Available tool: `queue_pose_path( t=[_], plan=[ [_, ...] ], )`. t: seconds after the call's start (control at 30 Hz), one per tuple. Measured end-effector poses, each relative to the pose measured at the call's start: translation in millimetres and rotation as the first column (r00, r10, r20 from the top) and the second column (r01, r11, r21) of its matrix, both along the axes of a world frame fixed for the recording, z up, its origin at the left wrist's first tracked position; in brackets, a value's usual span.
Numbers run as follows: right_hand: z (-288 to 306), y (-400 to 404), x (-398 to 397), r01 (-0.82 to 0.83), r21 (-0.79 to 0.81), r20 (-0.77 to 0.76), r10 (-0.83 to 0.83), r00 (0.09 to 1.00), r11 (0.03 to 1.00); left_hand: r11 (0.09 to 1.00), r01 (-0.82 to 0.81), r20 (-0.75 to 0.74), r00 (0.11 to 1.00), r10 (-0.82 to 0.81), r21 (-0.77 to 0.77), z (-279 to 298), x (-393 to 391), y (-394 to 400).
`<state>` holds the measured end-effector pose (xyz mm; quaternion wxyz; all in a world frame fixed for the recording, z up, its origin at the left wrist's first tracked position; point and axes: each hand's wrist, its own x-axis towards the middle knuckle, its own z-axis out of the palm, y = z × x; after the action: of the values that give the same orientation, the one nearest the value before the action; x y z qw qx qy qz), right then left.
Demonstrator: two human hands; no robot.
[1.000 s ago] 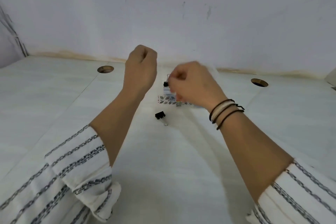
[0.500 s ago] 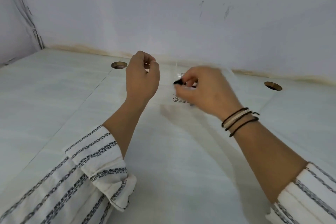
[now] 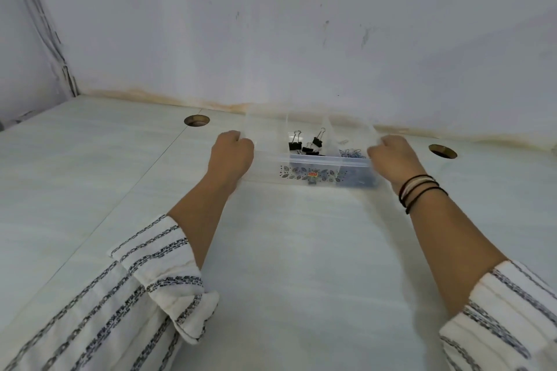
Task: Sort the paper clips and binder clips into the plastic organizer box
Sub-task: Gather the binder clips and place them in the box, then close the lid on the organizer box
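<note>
A clear plastic organizer box [image 3: 313,159] with a leaf pattern on its front stands near the back wall. Its middle compartment holds black binder clips [image 3: 304,143]. Small blue paper clips [image 3: 351,153] lie in the right compartment; the left compartment looks bare. My left hand [image 3: 232,156] grips the box's left end with curled fingers. My right hand [image 3: 391,159] grips the right end the same way.
The box sits on a pale marbled desk [image 3: 286,250]. Two round cable holes are cut in the desk, one at the left [image 3: 196,120] and one at the right [image 3: 442,150]. A stained grey wall rises directly behind the box.
My right hand has let go of the binder clip, which is now in the box. Both hands have moved apart to the ends of the box and taken hold of it.
</note>
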<state>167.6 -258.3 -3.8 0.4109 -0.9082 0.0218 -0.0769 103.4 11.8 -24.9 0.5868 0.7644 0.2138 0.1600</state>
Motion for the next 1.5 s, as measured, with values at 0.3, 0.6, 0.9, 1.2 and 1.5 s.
queue_pose_path(
  t=[0.3,0.6,0.9,1.2,1.5],
  plan=[
    [16,-26,-62,-0.088,0.041,0.179,0.079,0.981,0.995,0.999,-0.043,0.027,0.999,0.042,0.002,25,-64,0],
    [-18,-47,-178,-0.104,0.005,0.164,0.102,0.981,0.995,0.999,0.014,0.022,1.0,-0.013,-0.033,10,-176,-8],
    [-11,-90,-176,0.092,-0.216,0.278,-0.029,0.96,0.972,0.987,-0.023,0.069,0.998,0.012,0.159,8,-203,-10],
    [-32,-143,-134,0.014,-0.741,0.083,0.071,0.994,0.672,0.919,0.023,0.289,0.946,-0.148,0.394,30,-200,-43],
    [68,-96,-176,0.086,-0.257,0.595,0.087,0.799,0.963,0.935,0.349,0.234,0.906,-0.353,0.058,69,-184,-100]
  ],
)
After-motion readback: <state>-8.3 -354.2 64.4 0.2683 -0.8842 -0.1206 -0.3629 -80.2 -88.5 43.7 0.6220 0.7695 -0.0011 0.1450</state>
